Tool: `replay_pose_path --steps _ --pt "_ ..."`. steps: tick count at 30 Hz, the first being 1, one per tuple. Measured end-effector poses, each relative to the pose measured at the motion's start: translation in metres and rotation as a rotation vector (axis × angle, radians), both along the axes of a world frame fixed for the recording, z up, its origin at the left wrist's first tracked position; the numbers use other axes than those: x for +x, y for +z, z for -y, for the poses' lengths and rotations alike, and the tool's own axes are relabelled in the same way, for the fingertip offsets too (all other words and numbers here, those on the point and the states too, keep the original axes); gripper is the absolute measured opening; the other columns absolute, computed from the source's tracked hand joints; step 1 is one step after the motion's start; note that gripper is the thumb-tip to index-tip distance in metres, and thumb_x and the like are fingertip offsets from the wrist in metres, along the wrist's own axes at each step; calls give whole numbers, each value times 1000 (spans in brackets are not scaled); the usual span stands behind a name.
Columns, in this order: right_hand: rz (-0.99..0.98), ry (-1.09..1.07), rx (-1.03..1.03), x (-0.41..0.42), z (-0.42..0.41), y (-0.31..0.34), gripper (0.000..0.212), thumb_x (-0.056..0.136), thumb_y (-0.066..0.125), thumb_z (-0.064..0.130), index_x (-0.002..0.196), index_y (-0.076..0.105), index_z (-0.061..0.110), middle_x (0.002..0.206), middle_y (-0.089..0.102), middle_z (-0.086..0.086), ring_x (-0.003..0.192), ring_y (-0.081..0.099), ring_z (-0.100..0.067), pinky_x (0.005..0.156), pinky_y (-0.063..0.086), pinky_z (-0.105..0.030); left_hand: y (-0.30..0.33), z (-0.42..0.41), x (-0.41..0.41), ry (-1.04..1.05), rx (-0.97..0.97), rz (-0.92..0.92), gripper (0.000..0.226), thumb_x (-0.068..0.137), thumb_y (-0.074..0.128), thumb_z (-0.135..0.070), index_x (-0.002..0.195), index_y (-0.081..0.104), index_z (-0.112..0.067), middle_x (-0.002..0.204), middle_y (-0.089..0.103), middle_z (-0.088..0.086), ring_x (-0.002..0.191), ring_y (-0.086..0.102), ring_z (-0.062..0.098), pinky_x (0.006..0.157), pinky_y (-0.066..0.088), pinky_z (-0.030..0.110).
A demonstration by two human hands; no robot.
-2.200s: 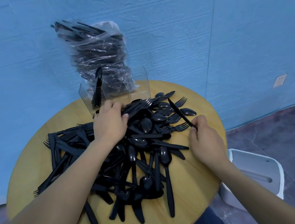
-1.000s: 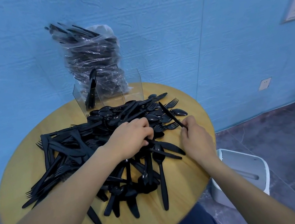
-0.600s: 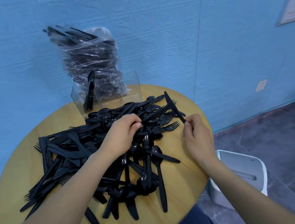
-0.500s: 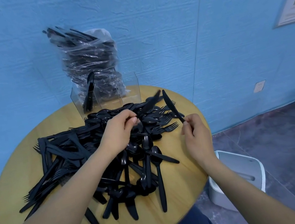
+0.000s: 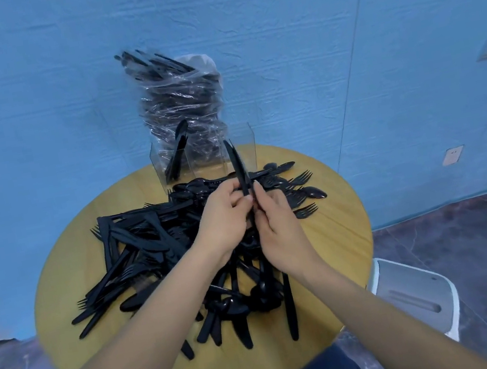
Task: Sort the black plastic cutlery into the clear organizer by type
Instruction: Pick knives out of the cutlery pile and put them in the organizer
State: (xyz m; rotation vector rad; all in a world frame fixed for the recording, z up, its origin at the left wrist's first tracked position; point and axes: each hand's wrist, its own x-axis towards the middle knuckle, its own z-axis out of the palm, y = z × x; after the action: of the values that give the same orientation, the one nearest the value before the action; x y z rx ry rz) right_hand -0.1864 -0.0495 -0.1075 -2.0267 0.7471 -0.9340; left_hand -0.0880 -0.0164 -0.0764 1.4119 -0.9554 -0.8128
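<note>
Both hands, left (image 5: 222, 220) and right (image 5: 278, 223), pinch knives (image 5: 237, 166); line them up, then drop them blade-up into one organizer (image 5: 208, 158) slot.

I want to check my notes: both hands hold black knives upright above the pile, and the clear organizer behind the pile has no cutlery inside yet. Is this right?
Not quite. The head view shows the clear organizer already holds a few black pieces in its left compartment. The rest stands: the left hand and right hand hold the knives upright above the pile.
</note>
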Motion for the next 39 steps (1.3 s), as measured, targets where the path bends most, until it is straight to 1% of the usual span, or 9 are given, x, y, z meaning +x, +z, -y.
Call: replay_pose_path --steps 4,7,11,16,20,26,30,35,39 --pt "-64 92 -60 6 -10 -2 55 99 34 3 151 19 14 111 32 0 107 38 -3 98 31 -11 -2 -13 8 49 15 -25 27 98 44 -5 117 61 -14 107 70 4 102 65 14 87 52 31" --pt "-90 102 -63 11 -11 -2 52 97 38 6 147 31 18 107 32 2 112 36 -19 105 30 -24 -2 -24 12 94 -3 -74 27 98 44 -4 110 64 -19 100 71 2 91 66 11 75 53 24" --pt "30 37 81 16 -6 14 38 98 44 16 136 45 16 106 45 -7 97 50 -8 86 41 -16 -1 -44 14 49 27 -124 31 99 40 -3 114 63 -18 93 70 1 78 65 8 67 56 20" --pt "77 -41 122 32 -6 26 50 93 55 21 140 36 24 110 54 -8 80 58 -22 79 50 -37 -4 -64 7 -39 74 -8 33 101 37 -6 106 63 -26 80 63 -2 66 57 4 62 50 19" --pt "101 -7 169 35 -17 27 42 94 54 13 134 43 21 96 56 1 61 53 -9 62 50 -22 -13 -72 9 46 60 69 34 101 35 -8 102 64 -26 67 55 -2 55 46 7 58 41 23" --pt "-83 -82 36 15 -17 17 30 96 52 21 125 55 17 104 59 4 89 56 -12 72 39 -7 -21 -88 27 272 22 156 36 101 35 -9 124 53 -29 83 59 -5 62 47 3 60 42 19" --pt "-294 -163 -130 -19 -18 -5 26 90 60 28 116 62 24 118 50 6 111 37 -11 99 34 -28 -33 -103 41 387 19 333 38 101 35 -10 133 49 -24 90 59 -10 70 51 6 67 44 19" --pt "-506 -163 -217 -36 -32 -25 45 86 60 41 128 52 27 128 36 5 119 28 -17 101 27 -32 -48 -116 44 436 -25 419 40 101 35 -10 136 45 -25 95 57 -14 76 53 2 77 47 21" --pt "-482 -186 -212 -37 -26 -36 41 94 54 31 132 48 21 128 40 -1 118 32 -19 100 29 -27 -60 -122 47 490 -58 486 39 100 35 -10 137 45 -22 100 58 -11 77 53 -4 74 43 13"
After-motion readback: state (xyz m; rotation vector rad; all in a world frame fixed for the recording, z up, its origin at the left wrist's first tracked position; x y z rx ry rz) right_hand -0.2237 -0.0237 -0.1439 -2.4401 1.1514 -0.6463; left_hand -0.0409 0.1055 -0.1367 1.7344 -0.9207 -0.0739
